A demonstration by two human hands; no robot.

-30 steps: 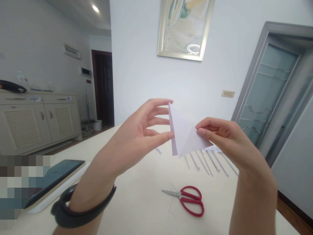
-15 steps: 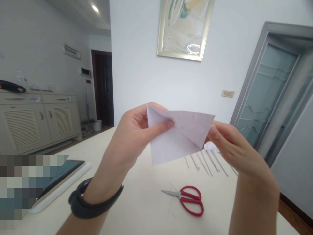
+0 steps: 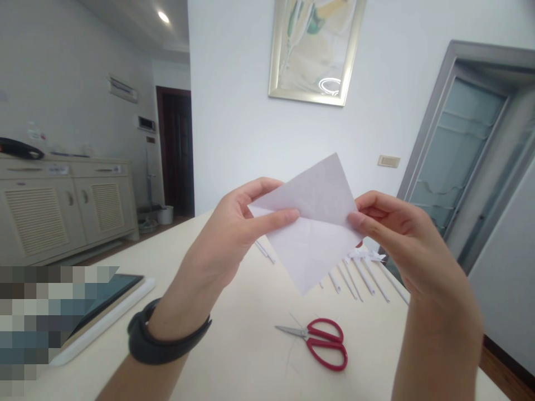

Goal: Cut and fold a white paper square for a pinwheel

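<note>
A square sheet of white paper (image 3: 317, 223), with creases across it, is held up above the table, turned so that its corners point up, down and to the sides. My left hand (image 3: 246, 223) pinches its left part, thumb on the near face and fingers behind. At the right corner my right hand (image 3: 384, 223) grips the paper between thumb and fingers. Below the sheet, red-handled scissors (image 3: 317, 340) lie on the table with their blades pointing left. Several thin rolled white paper sticks (image 3: 363, 275) lie behind, partly hidden by the sheet and my right hand.
The cream table (image 3: 234, 345) carries a tablet-like device (image 3: 108, 301) with a white edge at the left, partly pixelated. Fine threads lie by the scissors. Beyond stand a white cabinet (image 3: 62, 206), a wall with a framed picture (image 3: 307, 97), and a glass door (image 3: 463, 139).
The paper has turned from a level position to corner-up and its fold has opened out. My right hand has shifted its hold to the right corner. The scissors have not moved.
</note>
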